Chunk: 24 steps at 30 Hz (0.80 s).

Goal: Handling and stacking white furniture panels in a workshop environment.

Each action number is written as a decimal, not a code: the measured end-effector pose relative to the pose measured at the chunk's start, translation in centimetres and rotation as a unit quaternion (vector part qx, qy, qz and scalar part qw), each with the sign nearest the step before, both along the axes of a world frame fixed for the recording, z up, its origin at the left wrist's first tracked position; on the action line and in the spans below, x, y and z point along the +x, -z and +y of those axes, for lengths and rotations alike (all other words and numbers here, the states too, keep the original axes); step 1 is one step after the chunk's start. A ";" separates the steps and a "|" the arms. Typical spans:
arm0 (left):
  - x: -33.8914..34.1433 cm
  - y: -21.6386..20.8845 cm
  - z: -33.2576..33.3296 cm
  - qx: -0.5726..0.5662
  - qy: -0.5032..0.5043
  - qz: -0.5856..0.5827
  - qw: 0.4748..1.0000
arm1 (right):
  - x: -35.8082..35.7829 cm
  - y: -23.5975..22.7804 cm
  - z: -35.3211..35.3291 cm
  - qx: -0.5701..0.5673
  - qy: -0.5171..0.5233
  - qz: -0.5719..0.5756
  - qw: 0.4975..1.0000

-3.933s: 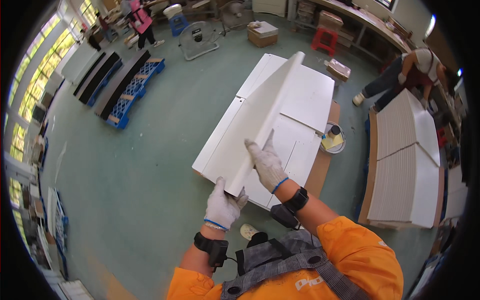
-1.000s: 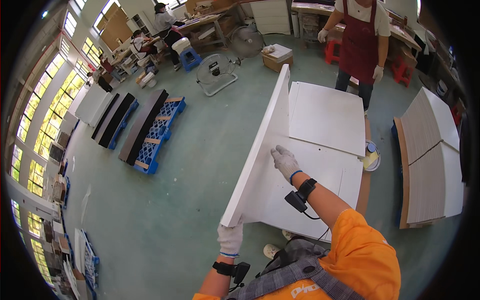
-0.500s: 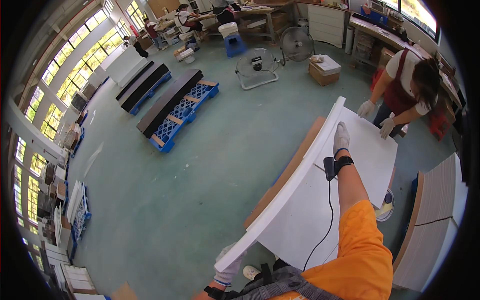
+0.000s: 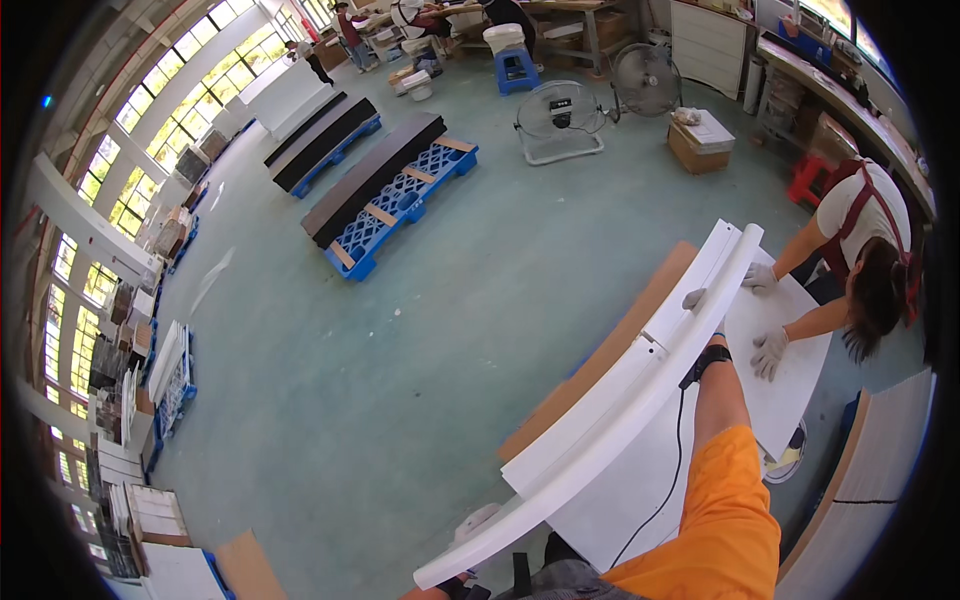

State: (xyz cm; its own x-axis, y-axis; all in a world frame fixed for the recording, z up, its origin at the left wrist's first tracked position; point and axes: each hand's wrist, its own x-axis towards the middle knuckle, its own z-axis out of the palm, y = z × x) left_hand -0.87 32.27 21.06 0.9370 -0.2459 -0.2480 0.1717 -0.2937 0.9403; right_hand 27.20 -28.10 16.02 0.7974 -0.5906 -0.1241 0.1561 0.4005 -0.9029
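A long white rail (image 4: 620, 430) with a rounded face runs slantwise over a stack of white boards (image 4: 625, 500). At its near end, my gloved left hand (image 4: 478, 520) is curled around the far side, its fingers partly hidden. My gloved right hand (image 4: 694, 298) grips the rail nearer its far end; fingertips show past its far edge, the palm is hidden. Beyond the rail lies a flat white strip (image 4: 590, 415) with a seam and a small dark hole; whether the two are joined I cannot tell. A co-worker's gloved hand (image 4: 770, 355) rests on the boards; the other is beside the rail's far end.
Brown board (image 4: 610, 360) sticks out along the stack's left side. Stacked panels (image 4: 870, 480) stand at right. A blue pallet (image 4: 410, 205) with dark slabs lies on the floor, far left. Floor fans (image 4: 560, 115) and a carton (image 4: 700, 145) are farther back. A cable hangs from my right wrist.
The rail has shifted right across the boards, and the flat strip now shows beyond it. My right hand went from lying on the boards to gripping the rail. The co-worker bends lower.
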 end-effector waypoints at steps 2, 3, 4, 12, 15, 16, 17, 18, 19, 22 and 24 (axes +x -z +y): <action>0.5 0.9 0.7 0.138 0.062 -0.061 0.987 | -0.4 0.6 -0.8 -0.146 0.047 0.036 0.988; 0.9 0.8 1.5 0.280 0.114 -0.126 0.945 | -0.8 0.3 -0.2 -0.147 0.048 0.034 0.987; 1.6 -1.1 2.5 0.295 0.050 -0.103 0.948 | 0.3 -1.8 4.6 -0.070 0.075 0.110 0.989; 6.7 -13.8 6.3 0.070 -0.152 -0.055 0.984 | -8.8 -13.1 9.8 -0.154 0.103 0.398 0.898; 7.2 -13.0 10.5 0.068 -0.230 -0.059 0.969 | -12.3 -16.0 14.2 -0.177 0.078 0.453 0.870; 7.2 -13.5 10.8 0.058 -0.219 -0.062 0.972 | -14.4 -16.7 15.4 -0.189 0.067 0.465 0.862; 7.3 -14.6 11.0 0.035 -0.241 -0.036 0.969 | -16.5 -17.4 16.2 -0.200 0.055 0.477 0.854; 7.3 -15.5 11.3 0.012 -0.263 -0.009 0.965 | -18.6 -18.4 16.7 -0.201 0.068 0.477 0.853; 7.0 -15.8 12.5 0.008 -0.256 -0.009 0.967 | -20.7 -19.3 17.9 -0.208 0.056 0.484 0.848; 5.7 -15.8 15.5 0.025 -0.204 -0.004 0.979 | -27.9 -20.2 21.1 -0.225 0.040 0.502 0.834; 4.7 -15.7 15.9 0.114 -0.155 0.007 0.981 | -34.9 -17.7 20.1 -0.373 -0.033 0.362 0.853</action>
State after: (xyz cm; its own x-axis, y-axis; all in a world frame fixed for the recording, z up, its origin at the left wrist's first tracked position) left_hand 3.80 48.12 36.81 0.9545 0.1129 -0.2760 0.2974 -0.4281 0.8534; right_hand -7.75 -7.96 33.74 0.7061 -0.6770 -0.2075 -0.5519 -0.3426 -0.7603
